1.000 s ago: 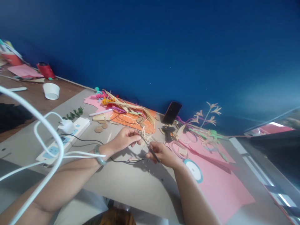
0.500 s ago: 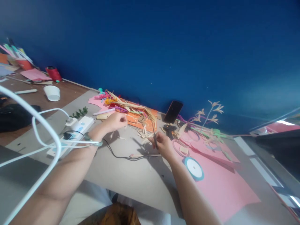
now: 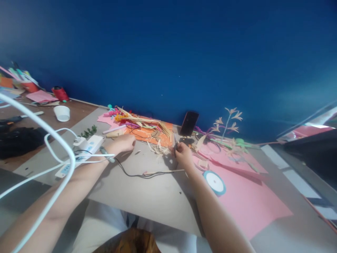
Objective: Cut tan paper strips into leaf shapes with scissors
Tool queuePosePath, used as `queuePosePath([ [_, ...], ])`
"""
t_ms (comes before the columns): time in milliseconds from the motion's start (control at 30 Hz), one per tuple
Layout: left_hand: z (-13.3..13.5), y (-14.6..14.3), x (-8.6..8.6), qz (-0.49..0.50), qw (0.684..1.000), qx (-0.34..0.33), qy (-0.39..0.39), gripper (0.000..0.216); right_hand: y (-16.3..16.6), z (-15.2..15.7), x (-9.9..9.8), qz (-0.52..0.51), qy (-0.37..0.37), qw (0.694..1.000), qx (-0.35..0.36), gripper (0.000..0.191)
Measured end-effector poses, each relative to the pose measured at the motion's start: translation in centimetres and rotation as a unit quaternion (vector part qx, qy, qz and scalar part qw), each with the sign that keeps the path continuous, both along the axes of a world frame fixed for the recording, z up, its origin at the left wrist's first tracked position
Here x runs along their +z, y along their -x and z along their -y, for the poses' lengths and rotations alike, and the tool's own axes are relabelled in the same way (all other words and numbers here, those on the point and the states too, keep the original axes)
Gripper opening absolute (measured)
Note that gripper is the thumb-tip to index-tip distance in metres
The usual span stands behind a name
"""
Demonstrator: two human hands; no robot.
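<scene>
right hand (image 3: 182,151) has fingers wrapped round a dark thing (image 3: 176,147), prob for control; left hand (image 3: 125,143) curled, can't tell if empty; scraps (image 3: 158,148) between their fingers.

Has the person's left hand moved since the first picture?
Yes: against the white power strip, the left hand has moved left, closer to it and away from the pale scraps.
</scene>
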State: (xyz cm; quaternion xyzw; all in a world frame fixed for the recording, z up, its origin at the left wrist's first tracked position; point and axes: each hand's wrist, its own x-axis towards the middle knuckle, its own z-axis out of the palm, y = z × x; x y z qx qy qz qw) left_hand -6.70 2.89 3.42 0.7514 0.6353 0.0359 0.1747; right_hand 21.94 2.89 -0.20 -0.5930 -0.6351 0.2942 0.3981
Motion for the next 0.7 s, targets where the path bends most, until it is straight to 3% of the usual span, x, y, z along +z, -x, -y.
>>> queuePosePath([
  [67, 0.1, -1.2, -0.2, 0.013, 0.999, -0.018, -0.037, 0.021, -0.2, -0.3, -0.3, 0.008, -0.004, 1.000, -0.012, 0.037],
  [233, -0.8, -3.5, -1.9, 0.025, 0.976, -0.180, -0.123, 0.035, -0.2, -0.7, -1.2, 0.003, -0.016, 1.000, -0.015, 0.032],
  [367, -1.8, -3.7, -2.8, 0.010, 0.970, -0.206, -0.127, 0.032, -0.2, -0.8, -1.4, 0.002, -0.024, 1.000, -0.017, 0.033],
  [700, -2.7, -4.7, -3.3, -0.016, 0.960, -0.229, -0.160, 0.023, -0.2, -0.9, -2.1, 0.019, -0.034, 0.999, -0.026, 0.032],
])
